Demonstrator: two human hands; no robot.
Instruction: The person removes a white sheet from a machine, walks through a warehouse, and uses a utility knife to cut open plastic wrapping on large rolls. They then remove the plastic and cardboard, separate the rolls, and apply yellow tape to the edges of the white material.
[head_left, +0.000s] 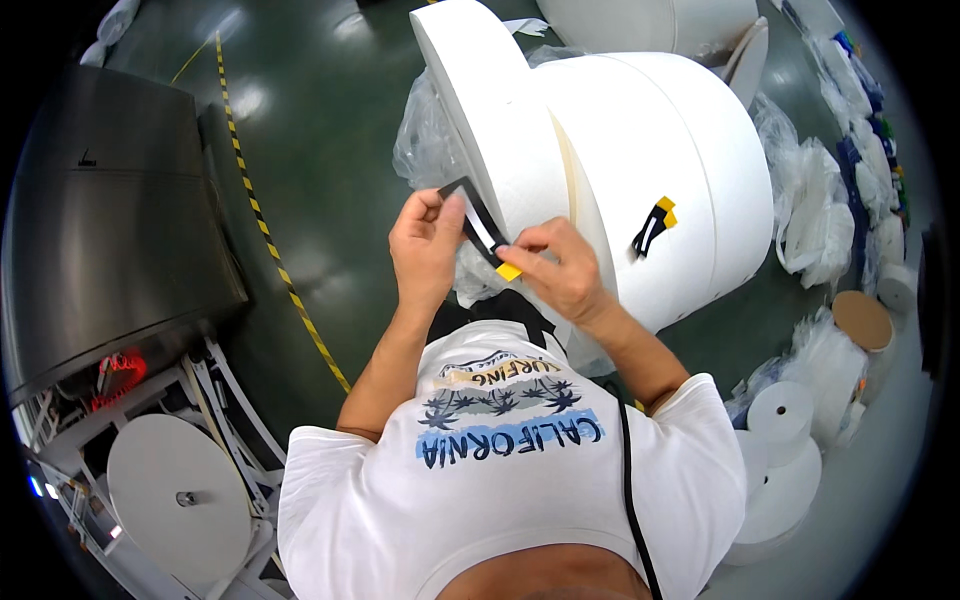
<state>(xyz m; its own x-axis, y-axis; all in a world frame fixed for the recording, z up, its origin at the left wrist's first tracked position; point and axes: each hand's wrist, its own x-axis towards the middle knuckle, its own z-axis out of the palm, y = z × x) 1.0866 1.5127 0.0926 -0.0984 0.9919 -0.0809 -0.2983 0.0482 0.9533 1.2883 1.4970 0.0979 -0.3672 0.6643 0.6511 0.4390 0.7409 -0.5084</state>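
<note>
Between both hands, in front of my chest, I hold a flat black strip (481,221) with a white band down its middle and a yellow tab at its lower end. My left hand (424,248) pinches its upper end between thumb and fingers. Closed on the lower end, near the yellow tab, is my right hand (563,273). A second, similar black-and-yellow strip (653,231) lies on the curved side of a big white roll (655,130), right of my right hand. A narrower white roll (495,110) stands directly beyond the held strip.
Clear plastic wrap (425,135) bunches beside the rolls, with more plastic (820,210) at the right. A large metal cabinet (120,210) stands left, above a machine with a white disc (180,495). Yellow-black floor tape (265,220) crosses the green floor. Small rolls (780,412) sit lower right.
</note>
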